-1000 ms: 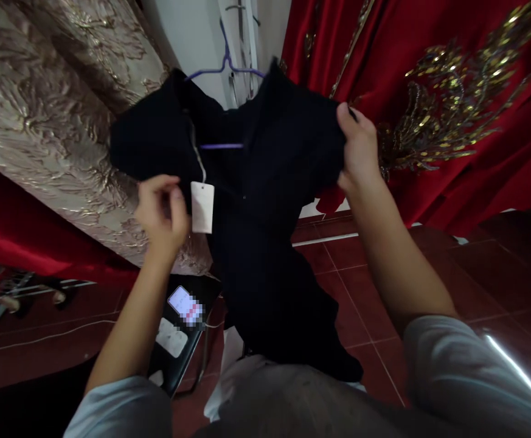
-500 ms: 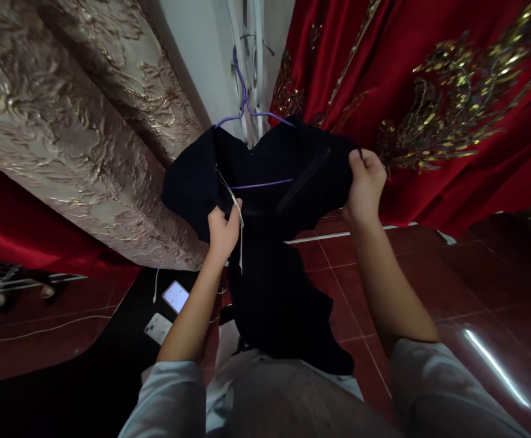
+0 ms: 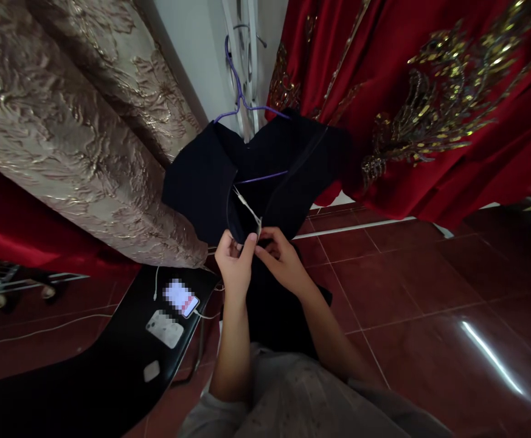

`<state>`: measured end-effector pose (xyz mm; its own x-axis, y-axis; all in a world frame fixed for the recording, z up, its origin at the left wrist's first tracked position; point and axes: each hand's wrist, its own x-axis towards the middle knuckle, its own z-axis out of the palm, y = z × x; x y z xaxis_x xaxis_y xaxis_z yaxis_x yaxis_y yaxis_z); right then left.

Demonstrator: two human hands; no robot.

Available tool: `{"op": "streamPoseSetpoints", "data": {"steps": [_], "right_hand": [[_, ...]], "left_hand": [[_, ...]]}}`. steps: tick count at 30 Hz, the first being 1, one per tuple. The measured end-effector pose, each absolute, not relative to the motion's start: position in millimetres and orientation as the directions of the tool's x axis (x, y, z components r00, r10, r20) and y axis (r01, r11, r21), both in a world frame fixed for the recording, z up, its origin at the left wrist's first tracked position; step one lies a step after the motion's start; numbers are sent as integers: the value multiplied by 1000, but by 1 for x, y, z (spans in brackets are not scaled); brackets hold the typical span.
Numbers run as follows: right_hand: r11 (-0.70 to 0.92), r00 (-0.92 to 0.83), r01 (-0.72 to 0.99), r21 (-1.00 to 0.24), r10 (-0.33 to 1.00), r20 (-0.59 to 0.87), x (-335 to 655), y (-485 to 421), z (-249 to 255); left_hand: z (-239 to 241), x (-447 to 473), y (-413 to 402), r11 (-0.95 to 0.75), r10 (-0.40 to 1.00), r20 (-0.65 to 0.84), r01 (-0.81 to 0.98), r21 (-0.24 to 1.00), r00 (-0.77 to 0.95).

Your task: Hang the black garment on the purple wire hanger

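Observation:
A dark navy garment (image 3: pixel 196 182) hangs on a purple wire hanger (image 3: pixel 240 91), its front parted and the hanger's lower bar showing inside. My left hand (image 3: pixel 236 264) pinches the left edge of the opening low down. Close beside it, my right hand (image 3: pixel 286 261) has its fingers curled and closed where the right edge comes down. The fingertips of both hands nearly meet, and the exact bit of cloth between them is hidden. A whitish tag string (image 3: pixel 247 204) runs from inside the left edge to my fingertips.
Textured beige-gold fabric (image 3: pixel 87 134) hangs at left, red cloth with gold sequins (image 3: pixel 429 115) at right. A white metal stand (image 3: pixel 247 61) is behind the hanger. On a black bench (image 3: pixel 110 353) lie a lit phone (image 3: pixel 190 304), a pale phone (image 3: pixel 165 328) and a small white case (image 3: pixel 151 371).
My right hand has left the garment's far right side and come in to the middle beside my left hand. My left hand has moved slightly down, and the opening's edges are drawn closer together.

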<state>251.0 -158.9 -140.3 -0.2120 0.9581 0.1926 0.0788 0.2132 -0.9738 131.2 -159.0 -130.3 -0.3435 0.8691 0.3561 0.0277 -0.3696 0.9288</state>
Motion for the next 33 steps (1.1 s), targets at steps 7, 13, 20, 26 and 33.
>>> {"op": "streamPoseSetpoints", "data": {"steps": [7,13,20,26,33], "right_hand": [[181,-23,57,-982,983,180,251,-162,-126],[234,-58,-53,-971,970,237,249,-142,-91],[363,202,42,-931,909,364,247,-163,-106],[44,-20,-147,-988,999,48,250,-169,-137],[64,25,-300,-952,998,59,250,-158,-137]], "left_hand": [[-135,125,-167,-411,867,374,-48,910,-328],[-138,129,-169,-399,895,368,-88,913,-252],[-125,135,-179,-395,886,335,-142,908,-321],[-118,145,-181,-396,897,339,-175,901,-285],[-132,145,-173,-436,858,390,-73,897,-334]]}}
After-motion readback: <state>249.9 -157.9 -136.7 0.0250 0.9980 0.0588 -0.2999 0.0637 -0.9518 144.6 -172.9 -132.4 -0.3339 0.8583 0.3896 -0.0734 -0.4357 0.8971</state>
